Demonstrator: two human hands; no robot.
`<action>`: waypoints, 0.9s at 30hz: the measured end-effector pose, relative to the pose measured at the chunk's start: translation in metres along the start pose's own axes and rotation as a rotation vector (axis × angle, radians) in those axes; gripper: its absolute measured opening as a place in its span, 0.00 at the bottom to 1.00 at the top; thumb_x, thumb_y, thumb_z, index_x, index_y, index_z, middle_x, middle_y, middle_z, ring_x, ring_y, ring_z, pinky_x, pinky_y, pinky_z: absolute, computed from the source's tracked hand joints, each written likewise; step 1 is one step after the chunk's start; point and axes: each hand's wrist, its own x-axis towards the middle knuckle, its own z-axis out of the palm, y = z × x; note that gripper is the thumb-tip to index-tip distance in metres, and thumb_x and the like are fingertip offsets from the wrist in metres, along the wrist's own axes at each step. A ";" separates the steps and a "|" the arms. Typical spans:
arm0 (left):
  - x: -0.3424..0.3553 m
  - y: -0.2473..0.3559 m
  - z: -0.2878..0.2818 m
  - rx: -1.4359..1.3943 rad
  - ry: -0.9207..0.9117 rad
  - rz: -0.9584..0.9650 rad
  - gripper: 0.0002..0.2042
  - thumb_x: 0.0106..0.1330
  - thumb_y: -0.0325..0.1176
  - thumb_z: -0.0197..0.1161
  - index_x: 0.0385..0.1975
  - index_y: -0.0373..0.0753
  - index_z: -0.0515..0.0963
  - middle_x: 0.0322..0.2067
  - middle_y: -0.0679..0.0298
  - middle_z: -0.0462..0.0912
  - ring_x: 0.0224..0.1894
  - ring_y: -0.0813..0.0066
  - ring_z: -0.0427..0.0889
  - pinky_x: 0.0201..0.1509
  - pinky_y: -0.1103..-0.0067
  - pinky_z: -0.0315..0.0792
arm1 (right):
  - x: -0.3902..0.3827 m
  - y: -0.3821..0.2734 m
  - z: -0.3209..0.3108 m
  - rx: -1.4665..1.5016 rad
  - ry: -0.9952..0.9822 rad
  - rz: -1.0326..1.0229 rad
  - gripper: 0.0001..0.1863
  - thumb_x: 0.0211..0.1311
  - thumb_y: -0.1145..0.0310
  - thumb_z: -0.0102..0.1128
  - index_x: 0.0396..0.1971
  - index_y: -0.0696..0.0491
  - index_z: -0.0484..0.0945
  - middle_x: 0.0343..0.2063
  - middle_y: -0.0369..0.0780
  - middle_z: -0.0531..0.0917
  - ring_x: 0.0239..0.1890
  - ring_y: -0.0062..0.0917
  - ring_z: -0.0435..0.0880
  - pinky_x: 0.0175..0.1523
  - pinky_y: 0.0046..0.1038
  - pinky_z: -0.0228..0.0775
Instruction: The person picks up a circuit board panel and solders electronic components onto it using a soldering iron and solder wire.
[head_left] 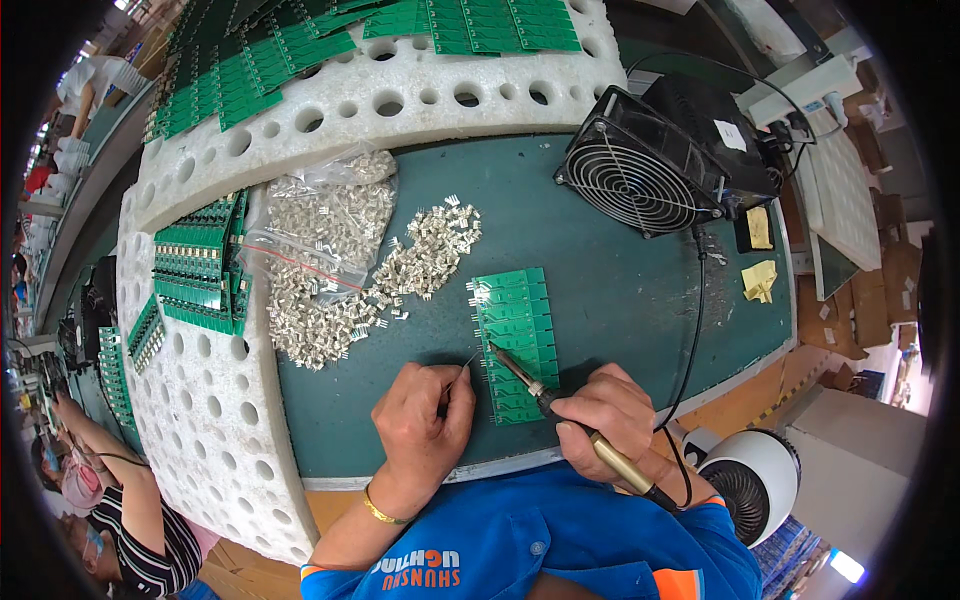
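Note:
A green circuit board panel (518, 340) lies on the dark green bench mat, with a row of pins along its left edge. My right hand (608, 420) grips a soldering iron (545, 392), whose tip meets the board's left side. Pinched in my left hand (425, 418) is a thin solder wire (469, 362), its end close to the iron's tip. Left of the board, small white connectors (425, 250) lie in a loose heap, and more fill a clear plastic bag (335, 210).
White foam slabs (215, 420) with round holes edge the bench at left and back, bearing stacked green boards (205, 265). A black fan (640, 170) stands at back right, near a yellow sponge (760, 228). The iron's cable (697, 330) crosses the right side. A co-worker (135, 510) sits at left.

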 end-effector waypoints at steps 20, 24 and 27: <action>0.001 0.000 0.001 0.050 -0.003 0.041 0.07 0.55 0.18 0.70 0.26 0.36 0.78 0.20 0.62 0.75 0.18 0.72 0.72 0.21 0.77 0.66 | 0.000 -0.001 -0.003 -0.033 -0.071 -0.037 0.14 0.46 0.73 0.72 0.35 0.57 0.82 0.19 0.38 0.79 0.18 0.28 0.76 0.28 0.30 0.68; 0.001 0.001 0.001 0.056 -0.005 0.036 0.07 0.55 0.18 0.70 0.26 0.36 0.78 0.20 0.62 0.75 0.17 0.73 0.73 0.20 0.77 0.66 | 0.002 -0.001 -0.003 -0.043 -0.087 -0.044 0.15 0.45 0.73 0.72 0.36 0.56 0.81 0.19 0.38 0.79 0.19 0.28 0.76 0.28 0.30 0.68; 0.001 0.001 0.002 0.060 -0.015 0.028 0.07 0.55 0.18 0.70 0.26 0.36 0.78 0.20 0.62 0.75 0.17 0.73 0.73 0.20 0.78 0.66 | 0.001 -0.001 -0.002 -0.054 -0.082 -0.043 0.15 0.46 0.73 0.72 0.36 0.56 0.81 0.19 0.37 0.79 0.19 0.27 0.76 0.28 0.29 0.67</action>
